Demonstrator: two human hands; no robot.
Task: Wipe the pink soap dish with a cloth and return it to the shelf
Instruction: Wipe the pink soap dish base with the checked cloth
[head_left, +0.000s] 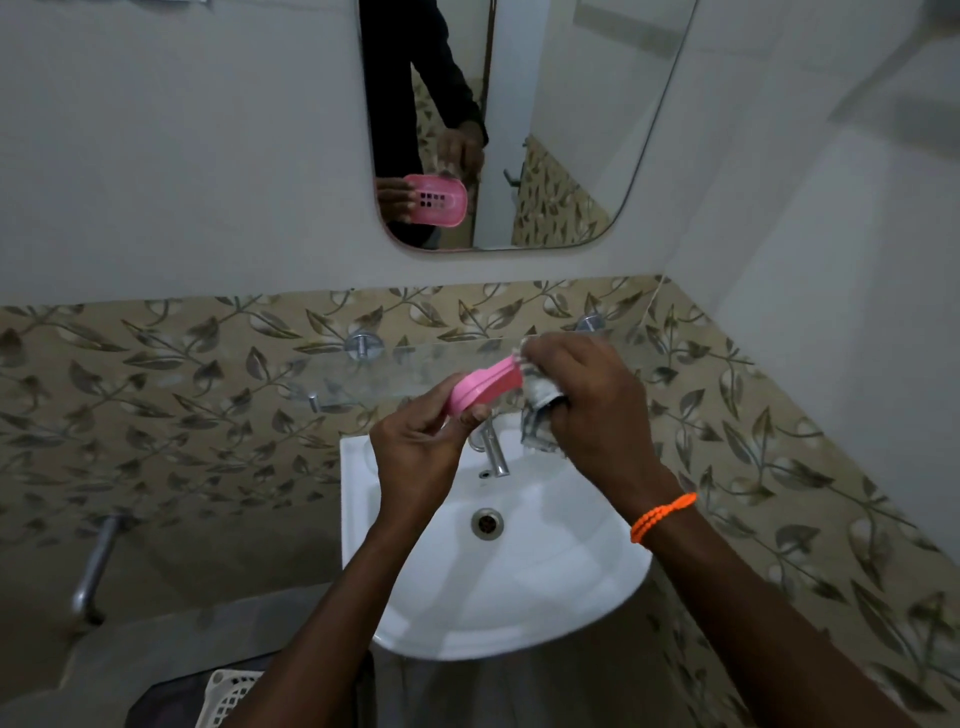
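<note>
Filling most of the view is one wall, plain grey above and clad below in beige tiles with a brown leaf pattern (171, 374), meeting a second plain wall at the right corner. One rounded rectangular mirror (561, 130) is hanging on the grey part, and it is reflecting a dark-sleeved arm, two hands and the slotted face of the dish. One white ceramic wash basin (519, 582) is sitting below, with one round metal drain (487, 523) in its bowl and one chrome tap (493, 449) rising at its back edge. One clear glass shelf (363, 371) is running along the tiles above the basin, carried on two chrome wall mounts, one at the left (362, 345) and one at the right (589, 323). One chrome pipe (96, 561) is projecting from the tiles at the lower left, and one white plastic lattice basket (228, 696) is showing at the bottom edge.

Two bare forearms are reaching up over the basin. One left hand (415, 457) is pinching the lower end of one pink oval plastic soap dish (483, 387) between thumb and fingers, holding it tilted on edge in the air, above the tap and in front of the shelf, not resting on it. One right hand (592, 405) is closed around one crumpled grey-white cloth (540, 415), pressing it against the upper end of the dish; a loose tail of cloth is hanging beneath the fingers. One orange beaded bracelet (662, 517), wound in two strands, is circling the right wrist.
</note>
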